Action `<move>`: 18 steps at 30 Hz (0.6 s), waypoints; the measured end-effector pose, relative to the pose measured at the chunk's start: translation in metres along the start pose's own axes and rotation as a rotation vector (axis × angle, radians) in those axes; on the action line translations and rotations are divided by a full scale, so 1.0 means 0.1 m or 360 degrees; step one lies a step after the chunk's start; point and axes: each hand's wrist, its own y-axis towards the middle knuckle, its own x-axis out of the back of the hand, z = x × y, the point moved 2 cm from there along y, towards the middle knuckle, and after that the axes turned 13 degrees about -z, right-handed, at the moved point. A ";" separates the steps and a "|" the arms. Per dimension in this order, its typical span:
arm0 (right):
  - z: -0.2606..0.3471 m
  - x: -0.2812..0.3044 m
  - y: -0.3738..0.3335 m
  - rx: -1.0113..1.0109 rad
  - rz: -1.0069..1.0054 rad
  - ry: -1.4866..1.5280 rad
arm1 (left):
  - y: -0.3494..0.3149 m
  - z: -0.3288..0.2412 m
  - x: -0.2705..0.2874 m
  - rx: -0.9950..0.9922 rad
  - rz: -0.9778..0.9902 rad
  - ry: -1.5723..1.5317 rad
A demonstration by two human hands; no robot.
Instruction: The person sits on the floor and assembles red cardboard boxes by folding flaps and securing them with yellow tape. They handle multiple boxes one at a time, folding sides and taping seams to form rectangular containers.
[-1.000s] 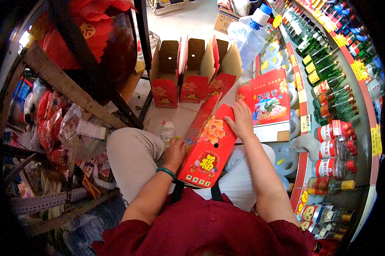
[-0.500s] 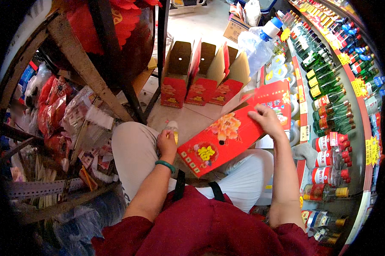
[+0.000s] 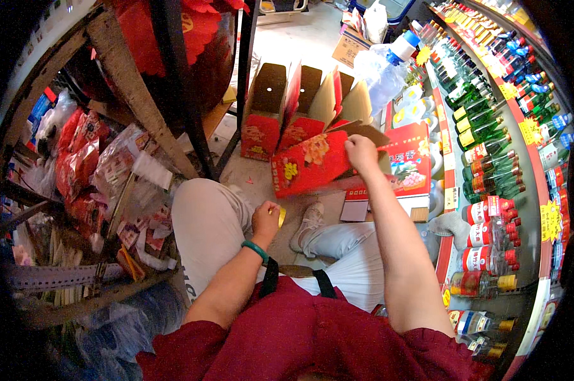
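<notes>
My right hand (image 3: 362, 154) grips the far right edge of a red cardboard box (image 3: 309, 166) printed with an orange flower and a yellow emblem. The box is tilted, and a brown flap shows beyond my fingers. It hangs in front of several open-topped red boxes (image 3: 256, 136) that stand in a row on the floor, hiding part of them. Above my lap, my left hand (image 3: 268, 222), with a green bangle at the wrist, is closed on a small flat yellow piece (image 3: 282, 218); its exact kind I cannot make out.
Another red printed carton (image 3: 409, 155) stands at the right, beside large jugs (image 3: 414, 105). Shelves of glass bottles (image 3: 484, 149) line the right side. On the left are a wooden frame (image 3: 125, 95) and plastic-wrapped goods (image 3: 77, 152). A shoe (image 3: 310, 222) shows below the box.
The red box has moved away from my lap toward the standing row, and its brown inside flap now shows. My left hand has shifted slightly right and nearer to me.
</notes>
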 end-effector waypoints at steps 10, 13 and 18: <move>1.07 -1.09 -0.21 -0.0081 0.0223 0.0200 | 0.00 0.06 0.00 0.0018 0.0182 -0.0225; 1.24 -1.28 -0.27 0.0092 0.0254 0.0642 | -0.02 0.11 -0.10 0.0012 0.0132 -0.0088; 1.36 -0.92 -0.37 0.0240 0.0114 0.0828 | 0.00 0.16 -0.06 0.0043 0.0168 -0.0110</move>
